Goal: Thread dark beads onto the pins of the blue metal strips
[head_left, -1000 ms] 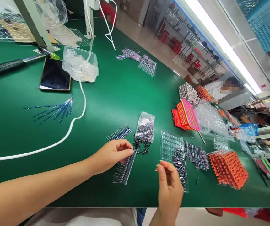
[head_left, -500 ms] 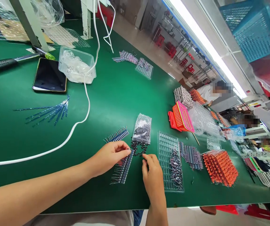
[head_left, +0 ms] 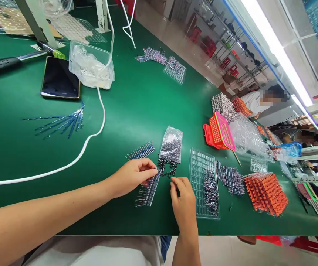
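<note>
My left hand (head_left: 136, 175) is closed in a pinch at the upper end of a strip of small wired parts (head_left: 150, 188) lying on the green table. Whatever is between its fingertips is too small to name. Just right of it, my right hand (head_left: 184, 199) has thumb and forefinger drawn together beside loose dark beads (head_left: 170, 170); anything in them is hidden. A clear plastic bag of dark beads (head_left: 171, 146) lies behind the loose ones. Another strip of wired parts (head_left: 141, 150) rests behind my left hand.
Right of my right hand lies a clear compartment tray (head_left: 199, 184) with wired parts in it. Farther right are more strips (head_left: 231, 179) and an orange stack (head_left: 267, 194). A white cable (head_left: 84, 147) crosses the left side, near a phone (head_left: 60, 79), plastic tub (head_left: 92, 77) and hammer (head_left: 14, 63).
The view has shifted slightly, so the table's things sit higher and mostly farther right. Both hands keep nearly the same places by the strip and the beads.
</note>
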Demonstrator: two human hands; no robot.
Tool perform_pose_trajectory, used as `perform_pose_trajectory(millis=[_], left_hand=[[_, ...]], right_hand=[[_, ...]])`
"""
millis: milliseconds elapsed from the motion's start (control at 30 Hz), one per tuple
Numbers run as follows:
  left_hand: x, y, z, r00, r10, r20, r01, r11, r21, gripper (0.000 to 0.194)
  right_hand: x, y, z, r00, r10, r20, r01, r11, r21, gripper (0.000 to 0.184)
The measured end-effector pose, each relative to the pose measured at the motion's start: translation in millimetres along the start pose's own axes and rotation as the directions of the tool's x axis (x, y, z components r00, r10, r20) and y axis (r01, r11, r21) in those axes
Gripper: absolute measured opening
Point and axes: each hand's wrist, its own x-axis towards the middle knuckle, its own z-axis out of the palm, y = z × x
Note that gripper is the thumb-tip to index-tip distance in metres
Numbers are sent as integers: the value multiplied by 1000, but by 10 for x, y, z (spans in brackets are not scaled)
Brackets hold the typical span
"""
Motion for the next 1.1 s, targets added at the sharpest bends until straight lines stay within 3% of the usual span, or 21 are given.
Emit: perform_pose_trajectory(millis=[133,333,400,467,533,567,667,900,1000,1100], left_hand=[[23,-5,9,998,-62,9,63,992,-113,33],[42,-2,5,993,-109,45,115,973,-198,27],[1,5,15,997,-64,33,68,985,-158,24],[-77,15,26,997,76,-5,-76,997,-32,19],[-179,29,29,948,318,8,-314,930,192,15],[-231,36,25,893,446,62,-443,848,290,14],[-353,56,0,743,611,272,-662,612,432,21],[-407,21,-79,562,684,465,-799,304,518,28],[-403,2,-96,530,686,499,-815,250,523,27],[-400,9,-70,487,748,452,-837,251,487,25]], right_hand=[[17,25,77,998,-62,-14,61,997,-51,26],[23,68,117,998,-62,-3,62,998,-21,22],[28,76,135,997,-73,-13,73,997,-19,20],[32,80,161,995,-92,-34,91,996,-22,19],[35,78,186,992,-109,-55,108,994,-25,18],[36,75,196,991,-114,-66,112,993,-25,17],[39,64,208,991,-107,-86,107,994,-5,18],[43,72,205,994,-79,-71,81,996,24,17],[49,79,210,994,-84,-75,87,996,35,18],[54,76,207,994,-81,-80,85,995,50,18]])
